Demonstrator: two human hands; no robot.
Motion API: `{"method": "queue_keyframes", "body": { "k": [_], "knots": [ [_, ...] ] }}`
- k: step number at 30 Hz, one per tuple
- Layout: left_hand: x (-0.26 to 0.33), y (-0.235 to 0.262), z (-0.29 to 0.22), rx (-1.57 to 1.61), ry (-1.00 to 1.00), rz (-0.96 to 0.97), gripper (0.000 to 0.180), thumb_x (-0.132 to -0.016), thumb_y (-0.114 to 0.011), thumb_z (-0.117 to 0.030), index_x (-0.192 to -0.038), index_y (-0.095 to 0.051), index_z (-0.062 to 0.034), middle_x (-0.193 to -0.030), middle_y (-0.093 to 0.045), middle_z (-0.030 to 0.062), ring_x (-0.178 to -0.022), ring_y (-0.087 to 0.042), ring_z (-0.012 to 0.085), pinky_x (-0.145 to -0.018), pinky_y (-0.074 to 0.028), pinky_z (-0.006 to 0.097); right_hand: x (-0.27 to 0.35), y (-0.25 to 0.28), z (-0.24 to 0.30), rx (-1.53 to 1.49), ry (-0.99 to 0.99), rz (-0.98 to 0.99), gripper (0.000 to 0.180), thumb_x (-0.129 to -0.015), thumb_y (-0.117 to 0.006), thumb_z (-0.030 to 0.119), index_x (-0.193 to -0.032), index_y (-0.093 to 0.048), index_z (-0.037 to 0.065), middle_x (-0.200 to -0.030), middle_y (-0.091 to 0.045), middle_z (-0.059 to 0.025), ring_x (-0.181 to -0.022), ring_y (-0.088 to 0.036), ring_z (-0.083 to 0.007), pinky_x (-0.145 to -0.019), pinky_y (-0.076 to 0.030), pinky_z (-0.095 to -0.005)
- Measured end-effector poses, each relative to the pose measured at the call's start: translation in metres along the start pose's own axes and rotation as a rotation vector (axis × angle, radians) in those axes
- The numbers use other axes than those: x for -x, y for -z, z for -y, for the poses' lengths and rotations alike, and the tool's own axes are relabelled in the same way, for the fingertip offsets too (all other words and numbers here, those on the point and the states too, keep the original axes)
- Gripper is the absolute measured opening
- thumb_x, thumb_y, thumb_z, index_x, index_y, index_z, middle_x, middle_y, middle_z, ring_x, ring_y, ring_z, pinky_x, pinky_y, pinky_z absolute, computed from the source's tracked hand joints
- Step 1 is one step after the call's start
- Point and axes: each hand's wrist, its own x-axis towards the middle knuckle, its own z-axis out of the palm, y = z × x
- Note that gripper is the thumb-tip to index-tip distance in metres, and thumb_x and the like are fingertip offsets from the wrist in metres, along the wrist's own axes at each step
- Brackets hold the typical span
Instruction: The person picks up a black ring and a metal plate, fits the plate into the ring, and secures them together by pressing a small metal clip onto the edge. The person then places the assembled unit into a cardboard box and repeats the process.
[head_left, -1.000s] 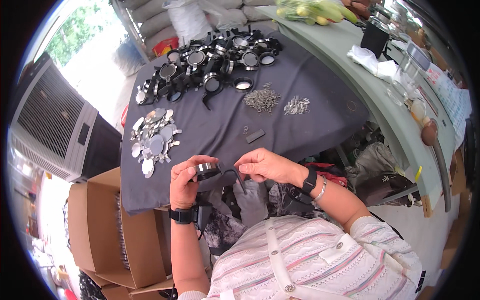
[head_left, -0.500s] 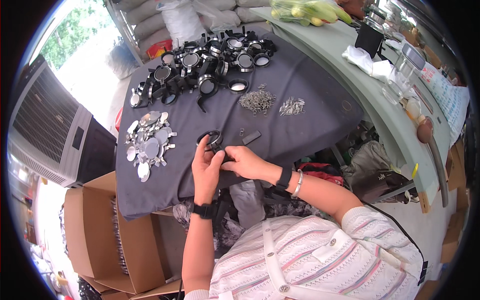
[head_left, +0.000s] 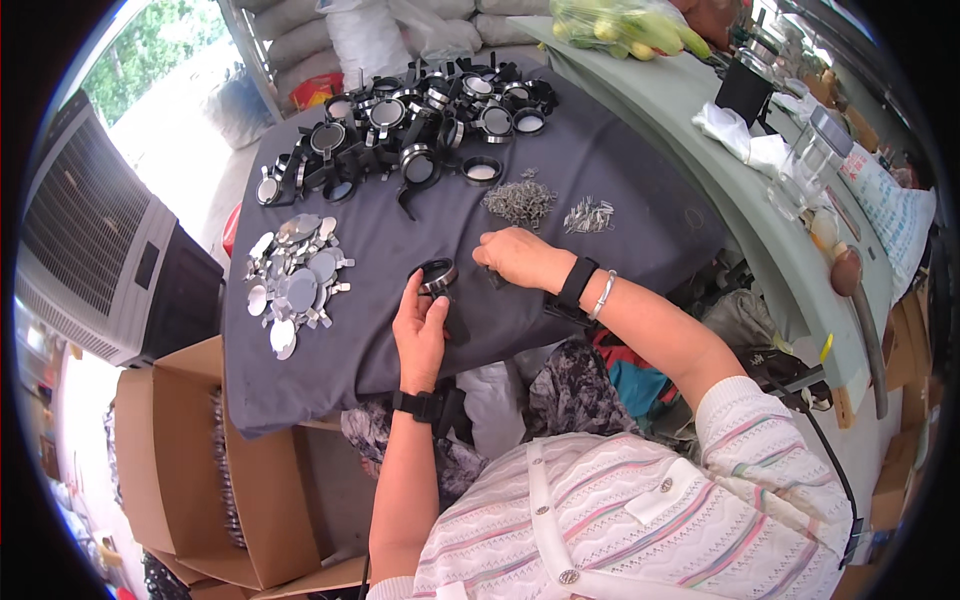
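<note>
Bench under a dark grey cloth point(head_left: 600, 190) filled frame centre; cardboard box point(head_left: 170, 450) sat lower left. Pile of black ringed parts point(head_left: 420, 120) lay top centre, silver discs point(head_left: 295, 280) centre left, small metal clips point(head_left: 520, 200) upper centre. Left hand point(head_left: 420, 330) gripped a black ring with handle point(head_left: 440, 275) at centre. Right hand point(head_left: 515, 258) rested curled on the cloth just beside it; couldn't tell if it held anything.

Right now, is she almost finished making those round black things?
Not nearly. A heap of finished black rings lies at the cloth's far end. Her left hand holds one ring; her right hand rests beside it. Many silver discs and small metal parts still wait.
</note>
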Motion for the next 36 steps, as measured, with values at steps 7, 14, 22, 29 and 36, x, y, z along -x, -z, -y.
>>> {"method": "queue_keyframes", "body": {
  "k": [7,14,22,29,36],
  "knots": [
    [0.002,-0.006,0.001,0.136,-0.006,-0.048,0.051,-0.084,-0.058,-0.001,-0.133,-0.044,0.0008,-0.081,-0.058,0.0006,-0.061,-0.046,0.0023,-0.048,-0.037,0.018,0.011,0.001,-0.002,0.035,-0.157,-0.005,0.007,-0.074,-0.057,0.009,-0.072,-0.061,0.004,-0.078,-0.062,-0.0162,-0.076,-0.063,-0.0344,-0.066,-0.050,-0.0435],
    [0.002,-0.004,0.007,0.041,-0.001,-0.079,0.042,-0.081,-0.063,-0.001,-0.122,-0.053,-0.0004,-0.076,-0.059,0.0002,-0.066,-0.050,0.0046,-0.062,-0.043,0.020,-0.038,0.020,0.020,0.032,-0.069,-0.101,0.009,-0.075,-0.060,0.012,-0.077,-0.064,0.004,-0.080,-0.060,-0.0144,-0.077,-0.061,-0.0341,-0.068,-0.049,-0.0441],
    [-0.002,-0.010,0.015,0.124,-0.158,-0.109,0.028,-0.081,-0.062,-0.002,-0.107,-0.056,0.0052,-0.085,-0.067,0.0088,-0.073,-0.058,0.0078,-0.067,-0.047,0.023,-0.190,-0.024,0.073,-0.109,0.011,0.226,0.019,-0.070,-0.066,0.016,-0.081,-0.068,0.001,-0.082,-0.066,-0.0192,-0.079,-0.064,-0.0350,-0.068,-0.051,-0.0416],
    [-0.002,-0.006,0.018,-0.097,-0.172,-0.221,0.023,-0.077,-0.069,-0.011,-0.079,-0.055,0.0067,-0.057,-0.056,0.0106,-0.050,-0.052,0.0135,-0.051,-0.044,0.028,-0.226,-0.064,0.087,-0.004,-0.120,0.427,0.018,-0.070,-0.071,0.008,-0.084,-0.068,-0.003,-0.086,-0.066,-0.0239,-0.090,-0.065,-0.0354,-0.075,-0.052,-0.0418],
    [-0.002,-0.007,0.014,0.033,-0.211,-0.149,0.021,-0.080,-0.062,-0.005,-0.099,-0.057,0.0029,-0.066,-0.061,0.0079,-0.058,-0.054,0.0105,-0.057,-0.045,0.027,-0.196,-0.031,0.063,-0.692,-0.197,0.274,0.008,-0.077,-0.061,0.002,-0.078,-0.059,-0.006,-0.066,-0.063,-0.0123,-0.054,-0.065,-0.0180,-0.046,-0.052,-0.0298]
  ]
}}
